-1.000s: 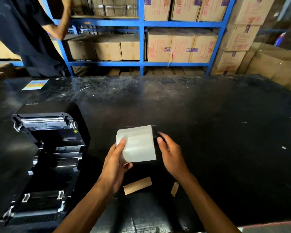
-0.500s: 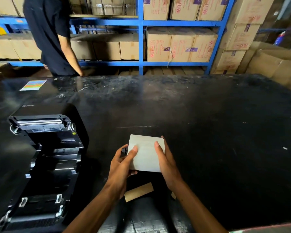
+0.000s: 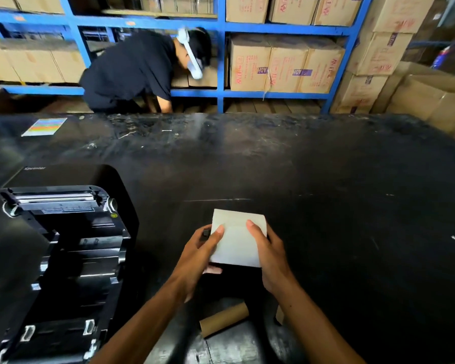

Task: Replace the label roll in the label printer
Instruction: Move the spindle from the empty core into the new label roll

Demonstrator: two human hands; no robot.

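Observation:
A white label roll (image 3: 237,240) is held above the black table, in the lower middle of the head view. My left hand (image 3: 199,254) grips its left end, where a small black part (image 3: 206,233) sticks out of the roll. My right hand (image 3: 269,249) grips the right end, thumb on top. The black label printer (image 3: 63,248) stands to the left with its lid open and its roll bay empty. A bare brown cardboard core (image 3: 224,319) lies on the table below my hands.
The black table (image 3: 326,206) stretches far to the right and back. A coloured sheet (image 3: 44,126) lies at its far left. Behind it a person in a dark shirt (image 3: 132,72) bends into blue shelving (image 3: 221,56) full of cardboard boxes.
Both hands closed onto the ends of the label roll and drew it slightly nearer. The person behind moved right and bent down into the shelf.

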